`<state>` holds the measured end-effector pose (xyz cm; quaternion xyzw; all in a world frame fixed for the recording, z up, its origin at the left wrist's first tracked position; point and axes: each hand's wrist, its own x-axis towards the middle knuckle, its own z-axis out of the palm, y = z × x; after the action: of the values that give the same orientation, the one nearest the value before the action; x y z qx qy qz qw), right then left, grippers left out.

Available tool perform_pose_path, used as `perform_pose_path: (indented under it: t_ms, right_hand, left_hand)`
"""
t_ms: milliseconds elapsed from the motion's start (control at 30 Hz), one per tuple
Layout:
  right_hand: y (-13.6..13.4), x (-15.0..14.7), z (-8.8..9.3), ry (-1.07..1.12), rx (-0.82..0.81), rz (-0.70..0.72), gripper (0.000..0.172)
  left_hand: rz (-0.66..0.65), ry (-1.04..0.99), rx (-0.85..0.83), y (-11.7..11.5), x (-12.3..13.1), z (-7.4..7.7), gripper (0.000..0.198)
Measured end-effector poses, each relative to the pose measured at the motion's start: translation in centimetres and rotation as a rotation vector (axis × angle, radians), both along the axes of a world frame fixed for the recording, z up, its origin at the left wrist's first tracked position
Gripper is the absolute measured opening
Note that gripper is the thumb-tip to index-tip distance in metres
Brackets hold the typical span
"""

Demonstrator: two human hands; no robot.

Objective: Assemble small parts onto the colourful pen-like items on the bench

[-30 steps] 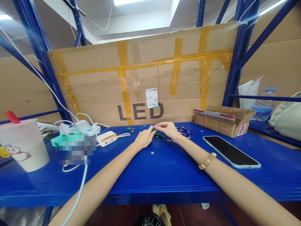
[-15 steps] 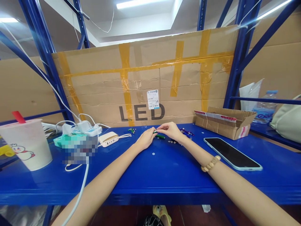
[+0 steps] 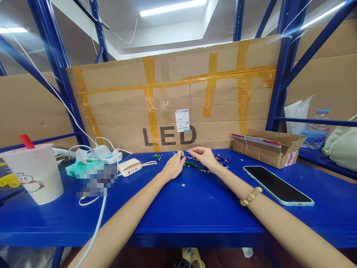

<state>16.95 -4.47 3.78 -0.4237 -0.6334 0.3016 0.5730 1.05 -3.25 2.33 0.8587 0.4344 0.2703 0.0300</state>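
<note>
Nearest: a yellow shoe (image 3: 193, 256) on the floor, below the near edge of the blue tabletop (image 3: 195, 212). A white cable (image 3: 96, 227) crosses that edge left of centre, passing over the left forearm (image 3: 129, 214).

Left part of tabletop: lidded cup (image 3: 36, 182), red straw (image 3: 27, 141), upright toward the left end. Right part: phone (image 3: 279, 186), dark screen up, lying aslant between the right forearm (image 3: 267, 212) and the right end. Bead bracelet (image 3: 251, 196) on the right wrist.

Hands: both beyond mid-depth, near centre, just apart. Left hand (image 3: 173, 166) palm down, fingers curled around a small dark piece (image 3: 183, 155) at the fingertips. Right hand (image 3: 205, 157) has thumb and index finger drawn together, pointing toward the left; too small at this range to tell whether anything is pinched there.

Between and under the hands: green piece (image 3: 191, 163) lying flat. Small round bits (image 3: 205, 171) lie just beside the right hand; purple and blue pieces (image 3: 223, 160) cluster to its right, toward the far edge. Green metallic pieces (image 3: 157, 157) lie left of the left hand, also near the far edge.

Further left: cream power bank (image 3: 130, 167) with strap. Far right corner: uncovered cardboard box (image 3: 255, 149). Along the far edge: upright cardboard sheet (image 3: 125, 111), marked LED.
</note>
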Motion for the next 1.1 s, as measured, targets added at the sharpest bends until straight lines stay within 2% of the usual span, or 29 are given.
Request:
perform_pose_path:
  t_ms: [167,400,533,667,800,933,1100]
  right_hand:
    - [-0.07,-0.35,0.09,-0.069,0.072,0.087,0.026]
    - [0.11,-0.09,0.19,-0.215,0.130,0.042,0.020]
    - [0.33,-0.22,-0.10,-0.071,0.036,0.040,0.028]
    - [0.63,0.07,-0.28,0.084,-0.065,-0.062,0.038]
    - [0.57,0.30,-0.32,0.093,-0.094,-0.120,0.038]
    - [0.48,-0.10,-0.53,0.050,-0.039,-0.087,0.036]
    - [0.51,-0.25,-0.35,-0.012,0.063,-0.003,0.030]
  left_hand:
    - [0.003,0.040,0.022,0.04,0.09,0.09,0.031]
    - [-0.020,0.092,0.076,-0.18,0.01,0.31,0.026]
    - [-0.052,-0.037,0.089,-0.03,-0.06,0.11,0.021]
    - [-0.041,-0.243,0.162,0.12,-0.10,0.02,0.018]
    - [-0.035,-0.308,0.246,0.28,-0.07,0.03,0.016]
    - [-0.027,-0.214,0.230,0.50,-0.07,-0.17,0.015]
    - [-0.016,-0.038,0.320,0.60,0.02,-0.34,0.017]
